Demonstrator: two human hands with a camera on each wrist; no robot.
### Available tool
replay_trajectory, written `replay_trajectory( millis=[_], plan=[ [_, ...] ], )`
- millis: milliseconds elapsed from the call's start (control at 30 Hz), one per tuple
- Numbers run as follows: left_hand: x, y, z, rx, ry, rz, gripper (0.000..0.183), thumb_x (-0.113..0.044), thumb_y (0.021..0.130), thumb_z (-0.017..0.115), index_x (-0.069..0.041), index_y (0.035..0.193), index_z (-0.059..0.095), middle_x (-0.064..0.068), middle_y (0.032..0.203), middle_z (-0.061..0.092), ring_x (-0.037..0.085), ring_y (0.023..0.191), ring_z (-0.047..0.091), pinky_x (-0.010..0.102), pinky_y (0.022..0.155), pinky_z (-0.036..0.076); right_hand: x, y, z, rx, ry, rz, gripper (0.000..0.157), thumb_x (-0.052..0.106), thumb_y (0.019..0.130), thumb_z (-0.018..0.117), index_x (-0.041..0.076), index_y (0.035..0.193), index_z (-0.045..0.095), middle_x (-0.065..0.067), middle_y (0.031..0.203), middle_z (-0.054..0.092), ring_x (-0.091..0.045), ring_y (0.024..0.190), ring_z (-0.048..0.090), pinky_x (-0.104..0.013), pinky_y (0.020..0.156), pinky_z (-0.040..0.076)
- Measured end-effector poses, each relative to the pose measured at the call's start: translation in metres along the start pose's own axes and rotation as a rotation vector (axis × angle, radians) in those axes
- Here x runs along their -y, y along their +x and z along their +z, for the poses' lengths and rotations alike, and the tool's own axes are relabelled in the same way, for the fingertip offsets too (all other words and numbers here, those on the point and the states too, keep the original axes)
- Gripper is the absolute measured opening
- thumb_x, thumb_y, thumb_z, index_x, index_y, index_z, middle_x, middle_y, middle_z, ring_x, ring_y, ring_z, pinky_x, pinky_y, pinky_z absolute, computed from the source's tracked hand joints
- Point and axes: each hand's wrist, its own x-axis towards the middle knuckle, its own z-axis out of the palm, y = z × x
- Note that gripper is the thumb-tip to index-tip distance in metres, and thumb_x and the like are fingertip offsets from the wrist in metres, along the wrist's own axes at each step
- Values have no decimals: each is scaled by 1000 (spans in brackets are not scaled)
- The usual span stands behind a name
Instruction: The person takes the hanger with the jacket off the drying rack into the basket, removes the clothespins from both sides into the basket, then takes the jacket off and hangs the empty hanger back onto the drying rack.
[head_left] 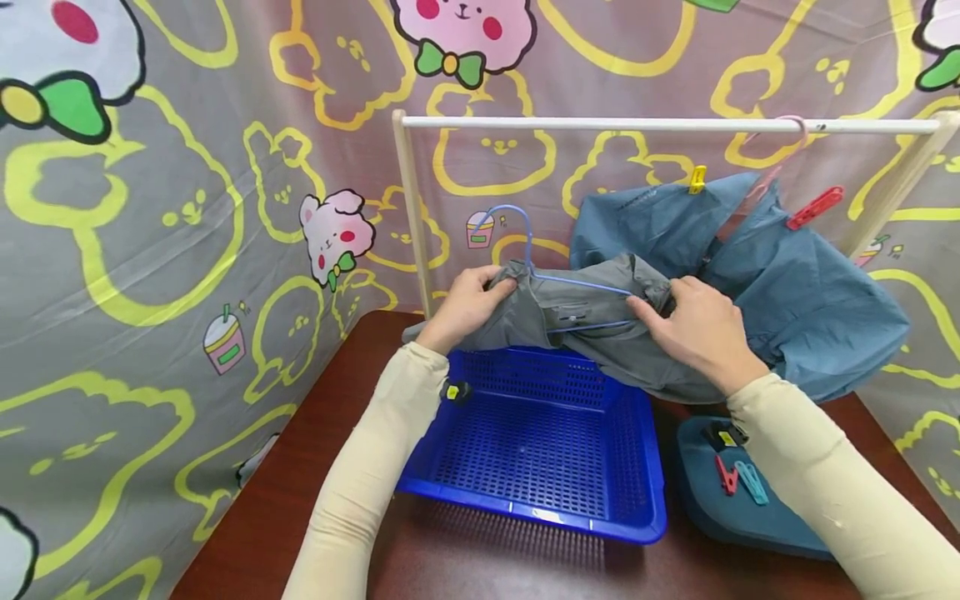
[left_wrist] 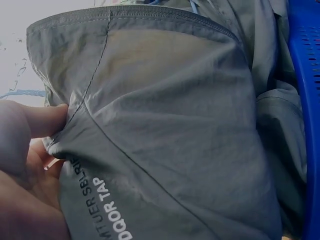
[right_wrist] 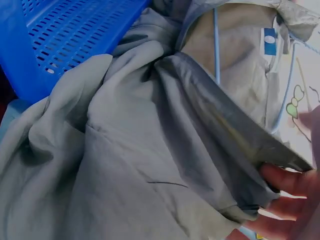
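Observation:
A grey zippered jacket (head_left: pixel 517 321) is stretched between both hands above the basket. Inside its opening lies a light-blue wire hanger (head_left: pixel 529 242), its hook sticking up below the rail. My left hand (head_left: pixel 468 304) pinches the jacket's edge on the left; in the left wrist view the thumb (left_wrist: pixel 47 120) presses the grey cloth beside white lettering. On the right, my right hand (head_left: pixel 697 325) grips the other side of the jacket, with its thumb beside the hanger's wire. Fingers (right_wrist: pixel 287 180) curl at the zippered edge in the right wrist view, where part of the hand is cut off.
A blue perforated basket (head_left: pixel 517 517) stands on the brown table (head_left: pixel 322 425) under the jacket. Behind runs a white rail (head_left: pixel 600 124), bearing a blue garment (head_left: pixel 832 292) on a pink hanger (head_left: pixel 802 133) with yellow and red clothespins. More clothespins (head_left: pixel 750 483) lie on a blue-green lid (head_left: pixel 720 521).

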Motion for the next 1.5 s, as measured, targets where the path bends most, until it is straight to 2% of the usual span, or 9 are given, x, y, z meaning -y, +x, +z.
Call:
replay_trajectory(
  millis=[100, 233, 500, 667, 900, 1100, 1200, 1367, 1500],
  plan=[
    [0, 0, -2, -7, 0, 3, 25, -21, 96, 57, -8, 75, 51, 0, 60, 35, 15, 55, 37, 27, 56, 33, -1, 2, -1, -40, 0, -15, 43, 34, 94, 56, 8, 61, 45, -10, 60, 44, -26, 50, 44, -40, 47, 35],
    [3, 0, -5, -3, -56, 1, 25, -19, 97, 56, -6, 76, 50, 1, 61, 34, 15, 54, 37, 27, 56, 33, -5, 4, -6, -51, 64, 21, 41, 23, 93, 56, 10, 59, 39, -6, 57, 36, -23, 49, 38, -36, 48, 28],
    [10, -1, -9, 2, -123, -4, 27, -19, 97, 56, -6, 75, 48, 1, 62, 35, 15, 54, 36, 27, 56, 33, -14, 5, -14, 107, 136, 145, 41, 33, 96, 52, 9, 66, 40, -3, 52, 33, -22, 47, 39, -35, 48, 30],
    [13, -3, -12, -6, -146, -10, 23, -18, 97, 55, -5, 79, 53, 2, 65, 39, 16, 58, 39, 28, 58, 34, -24, 3, -19, 185, 226, 210, 40, 38, 95, 54, 7, 69, 47, -3, 55, 44, -22, 54, 46, -35, 50, 35],
    [19, -4, -16, -41, -141, 8, 20, -15, 96, 57, -3, 80, 56, 1, 68, 44, 15, 62, 41, 27, 60, 33, -38, 1, -16, 343, 544, 347, 37, 37, 94, 59, 1, 94, 51, -3, 85, 60, -5, 75, 62, -28, 68, 51],
    [18, -4, -18, -32, -149, 30, 22, -14, 96, 56, -4, 77, 54, 2, 66, 39, 15, 60, 37, 27, 59, 32, -48, -2, -12, 343, 817, 409, 27, 19, 93, 62, -3, 101, 49, 7, 83, 56, -3, 71, 57, -20, 64, 50],
    [17, -4, -20, -36, -167, 42, 21, -12, 96, 56, -3, 77, 53, 2, 67, 40, 14, 62, 38, 26, 60, 32, -50, -4, -11, 369, 887, 400, 16, 14, 94, 59, 1, 100, 52, 7, 82, 56, -5, 69, 54, -20, 63, 48],
    [15, -4, -22, -45, -238, 49, 17, -9, 97, 54, 0, 82, 56, 1, 72, 47, 13, 65, 42, 25, 61, 35, -52, -10, -7, 415, 852, 363, 4, 12, 94, 59, 9, 94, 56, 8, 84, 58, -3, 77, 57, -21, 69, 51],
    [17, -4, -24, -37, -200, 73, 19, -11, 97, 55, -1, 80, 56, 2, 69, 44, 14, 62, 39, 26, 59, 32, -52, -14, -5, 417, 730, 305, 12, 15, 93, 62, 4, 96, 58, 6, 85, 58, -4, 78, 58, -25, 70, 52]
  ],
)
